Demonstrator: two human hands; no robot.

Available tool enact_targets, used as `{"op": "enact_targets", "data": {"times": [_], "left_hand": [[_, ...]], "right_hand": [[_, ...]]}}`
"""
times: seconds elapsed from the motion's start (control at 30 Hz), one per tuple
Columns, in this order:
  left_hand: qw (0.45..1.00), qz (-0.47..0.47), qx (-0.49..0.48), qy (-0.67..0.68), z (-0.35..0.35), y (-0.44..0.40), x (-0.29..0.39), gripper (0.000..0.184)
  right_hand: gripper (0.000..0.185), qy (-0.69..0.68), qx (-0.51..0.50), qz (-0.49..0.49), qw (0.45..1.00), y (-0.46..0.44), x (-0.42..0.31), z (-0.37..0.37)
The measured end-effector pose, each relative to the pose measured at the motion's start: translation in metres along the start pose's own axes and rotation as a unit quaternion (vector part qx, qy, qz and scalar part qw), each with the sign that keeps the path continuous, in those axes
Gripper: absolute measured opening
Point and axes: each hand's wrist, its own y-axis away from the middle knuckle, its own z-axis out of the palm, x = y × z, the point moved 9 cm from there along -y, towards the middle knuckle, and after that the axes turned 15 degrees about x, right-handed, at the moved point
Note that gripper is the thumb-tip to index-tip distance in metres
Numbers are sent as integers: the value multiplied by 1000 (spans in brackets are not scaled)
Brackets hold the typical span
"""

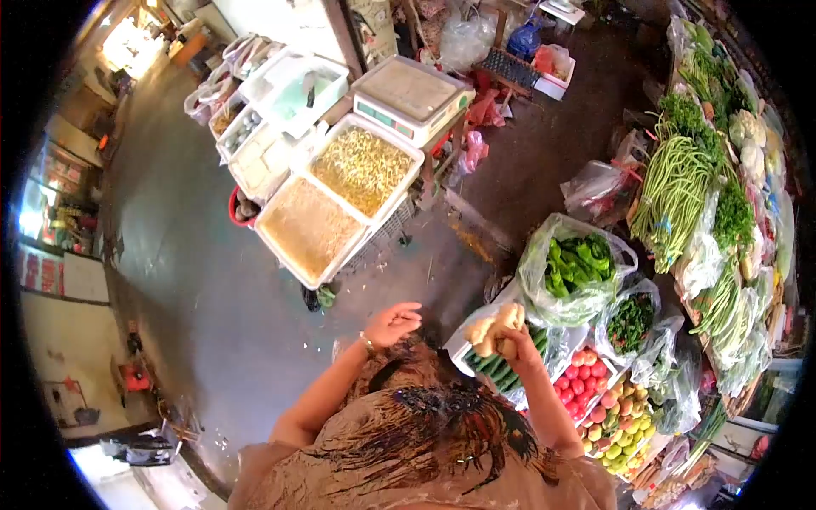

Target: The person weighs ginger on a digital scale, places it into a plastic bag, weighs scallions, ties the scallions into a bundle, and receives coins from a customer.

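My left hand [393, 325] is raised in front of my body over the grey floor, its fingers apart and nothing in them. A bracelet circles that wrist. My right hand [520, 347] grips a knobbly piece of ginger [495, 330], pale tan, above a white box of cucumbers [501, 371]. Just beyond the ginger stands a clear plastic bag of green peppers [580, 265]. Red tomatoes [580, 382] lie to the right of my right forearm.
White trays of sprouts [361, 170] and brownish food [310, 228] stand ahead beside a flat scale [410, 92]. On the right, a stall holds long beans [676, 191] and bagged greens. Mixed fruit [625, 421] lies at the lower right.
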Motion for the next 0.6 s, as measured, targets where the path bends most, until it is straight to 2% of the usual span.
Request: {"op": "enact_targets", "data": {"times": [0.03, 0.07, 0.1, 0.13, 0.17, 0.2, 0.23, 0.33, 0.4, 0.53, 0.6], "left_hand": [[999, -5, -31, 10, 14, -10, 20, 54], [998, -11, -64, 22, 27, -22, 38, 62], [992, -9, -118, 36, 38, -35, 53, 79], [992, -10, -124, 37, 45, -49, 67, 79], [985, -7, -135, 110, 54, -60, 90, 81], [973, -3, -145, 181, 56, -72, 115, 83], [964, -67, -149, 208, 53, -82, 131, 88], [960, -36, -170, 222, 33, -137, 162, 87], [955, -53, -172, 234, 26, -163, 172, 87], [945, -101, -183, 250, 12, -211, 218, 85], [946, -74, -162, 273, 5, -237, 244, 81]], "right_hand": [[63, -4, -18, -8, 1000, -1, -17, 37], [83, 16, -59, -19, 998, -3, -30, 64], [86, 31, -71, -25, 997, 2, -47, 100], [87, 59, -100, -26, 993, 9, -60, 133], [85, 93, -106, -12, 990, 26, -78, 165], [81, 78, -153, -32, 985, 14, -81, 187], [80, 66, -172, -42, 982, 9, -91, 207], [77, 81, -212, -76, 971, -12, -136, 254], [74, 177, -192, -96, 960, -37, -156, 272], [75, 181, -237, -146, 943, -57, -212, 320], [77, 145, -232, -189, 943, -66, -233, 334]]}}
